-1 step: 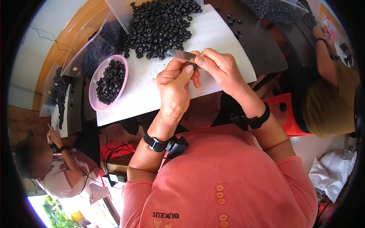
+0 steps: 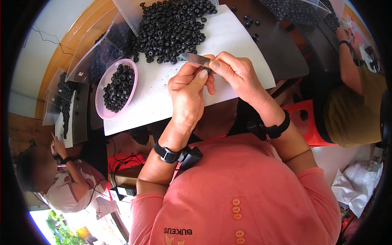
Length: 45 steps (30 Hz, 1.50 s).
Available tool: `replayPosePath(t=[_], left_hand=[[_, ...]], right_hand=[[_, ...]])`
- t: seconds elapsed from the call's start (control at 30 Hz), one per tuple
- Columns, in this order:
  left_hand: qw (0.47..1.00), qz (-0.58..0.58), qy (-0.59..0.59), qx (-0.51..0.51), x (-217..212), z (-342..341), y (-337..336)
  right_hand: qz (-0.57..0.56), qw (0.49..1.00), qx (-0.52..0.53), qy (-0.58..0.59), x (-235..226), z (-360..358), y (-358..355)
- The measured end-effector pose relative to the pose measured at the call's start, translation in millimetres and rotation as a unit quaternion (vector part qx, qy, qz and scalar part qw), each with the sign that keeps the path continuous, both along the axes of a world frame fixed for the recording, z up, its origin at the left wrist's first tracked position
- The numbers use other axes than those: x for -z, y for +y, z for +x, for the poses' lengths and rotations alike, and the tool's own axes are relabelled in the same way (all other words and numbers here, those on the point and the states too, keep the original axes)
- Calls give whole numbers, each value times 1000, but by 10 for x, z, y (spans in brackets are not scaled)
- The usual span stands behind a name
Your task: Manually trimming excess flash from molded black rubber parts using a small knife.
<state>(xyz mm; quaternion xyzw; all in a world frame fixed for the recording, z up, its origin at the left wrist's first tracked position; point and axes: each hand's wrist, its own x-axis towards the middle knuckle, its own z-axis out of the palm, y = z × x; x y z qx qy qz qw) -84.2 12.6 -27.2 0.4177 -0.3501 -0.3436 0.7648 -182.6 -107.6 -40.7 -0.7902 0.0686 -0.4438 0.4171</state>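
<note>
White worktop sheet [image 2: 237, 41]: spread beneath both hands, with a heap of black pieces [image 2: 171, 32] piled at its far side. Pink bowl [image 2: 99, 94]: set to the left, part-filled with similar pieces; well apart from the hands. Left hand [image 2: 187, 92]: fingers curled, a piece pinched at the thumb tip. Right hand [image 2: 237, 73]: a blade gripped by its near end between thumb and fingers. Blade [image 2: 195, 58]: long axis pointed leftward and slightly away, laid across the left fingers; tip directed toward the heap. Small black piece [image 2: 208, 70]: located just on the near side of the blade, beside the right fingertips, partly covered by the left thumb; whether it is touched by the blade cannot be told.
</note>
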Motion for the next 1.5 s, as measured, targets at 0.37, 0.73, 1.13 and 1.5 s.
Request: replayPosePath(t=[0.37,0.73,1.13,1.5], left_hand=[[999,18,46,-1,-83,-12,-17],[990,-28,114,79,-56,150,-33],[988,-35,113,99,9,182,63],[987,-44,128,88,81,267,81]], right_hand=[[31,999,-21,36,-86,-48,21],[210,973,-91,-29,-64,-113,-18],[131,990,-40,12,-125,-108,61],[78,997,2,12,-74,-63,101]])
